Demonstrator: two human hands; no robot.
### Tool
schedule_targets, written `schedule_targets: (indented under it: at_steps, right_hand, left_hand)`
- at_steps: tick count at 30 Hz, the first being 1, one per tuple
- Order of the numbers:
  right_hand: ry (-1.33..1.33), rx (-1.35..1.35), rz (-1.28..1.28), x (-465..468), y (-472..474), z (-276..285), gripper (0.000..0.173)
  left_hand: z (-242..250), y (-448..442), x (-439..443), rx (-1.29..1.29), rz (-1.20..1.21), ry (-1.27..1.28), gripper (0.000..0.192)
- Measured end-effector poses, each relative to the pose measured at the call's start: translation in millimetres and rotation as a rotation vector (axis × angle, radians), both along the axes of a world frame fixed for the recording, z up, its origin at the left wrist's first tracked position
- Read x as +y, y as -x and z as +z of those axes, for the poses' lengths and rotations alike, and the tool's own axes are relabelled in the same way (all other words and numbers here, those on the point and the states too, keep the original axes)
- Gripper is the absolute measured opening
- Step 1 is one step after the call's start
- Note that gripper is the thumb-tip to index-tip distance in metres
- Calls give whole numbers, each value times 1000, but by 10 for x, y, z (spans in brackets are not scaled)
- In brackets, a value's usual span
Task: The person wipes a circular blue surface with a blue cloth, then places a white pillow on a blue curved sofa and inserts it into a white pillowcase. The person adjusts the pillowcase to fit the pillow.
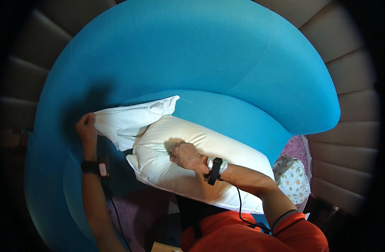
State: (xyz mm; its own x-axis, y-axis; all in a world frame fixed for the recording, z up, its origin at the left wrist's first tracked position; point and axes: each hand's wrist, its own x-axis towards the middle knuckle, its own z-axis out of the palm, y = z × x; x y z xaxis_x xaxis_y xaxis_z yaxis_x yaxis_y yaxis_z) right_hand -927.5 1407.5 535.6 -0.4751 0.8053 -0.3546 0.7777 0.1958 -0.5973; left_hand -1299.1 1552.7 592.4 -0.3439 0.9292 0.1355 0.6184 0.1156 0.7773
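A plump white pillow [239,157] lies across the seat of a blue couch, its near edge against my body. My right hand [187,156] is curled on the pillow's upper face, gripping its fabric, which dips and creases around my fingers. The fingertips there are hidden. To the left, a white cloth cover [129,118], like a pillowcase, lies bunched with one corner toward the backrest. It meets or overlaps the pillow's left end. My left hand [86,124] pinches the left end of this cover, lifting it over a shadowed part of the couch.
The blue couch [186,47] curves around the front and left, with a high backrest. A patterned fabric item [291,178] sits at the right on a pink rug [296,148]. Brown padded panels [347,104] line the surroundings. Black cables [240,201] hang from both wrist straps.
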Motion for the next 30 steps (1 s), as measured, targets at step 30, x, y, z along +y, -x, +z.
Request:
schedule_targets:
  at_steps: [30]
  right_hand:
    - [186,741,250,855,341,2190,44]
  left_hand:
    - [2148,-917,-1577,97,-427,-304,8]
